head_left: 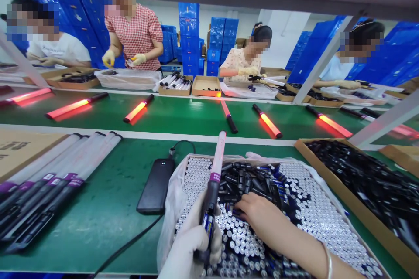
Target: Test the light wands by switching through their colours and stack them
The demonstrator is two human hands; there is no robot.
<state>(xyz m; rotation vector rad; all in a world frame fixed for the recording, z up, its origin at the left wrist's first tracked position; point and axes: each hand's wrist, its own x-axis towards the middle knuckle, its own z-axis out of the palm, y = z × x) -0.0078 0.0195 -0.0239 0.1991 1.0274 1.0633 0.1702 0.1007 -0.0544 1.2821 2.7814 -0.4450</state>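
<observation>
My left hand [193,244], in a white glove, grips the black handle of a baton light [214,178] whose pale pink tube points away from me. A battery sits in the open end of the handle near my thumb. My bare right hand [258,211] reaches into a bag-lined box of batteries [314,222], fingers down among the loose black-wrapped batteries [248,181] piled on the upright rows. Whether the fingers hold one is hidden.
Several unlit batons [49,183] lie at left on the green mat beside a black power bank [157,185] with a cable. A cardboard box of black parts [369,183] stands at right. Lit red batons [268,122] ride the conveyor beyond. Several people work across it.
</observation>
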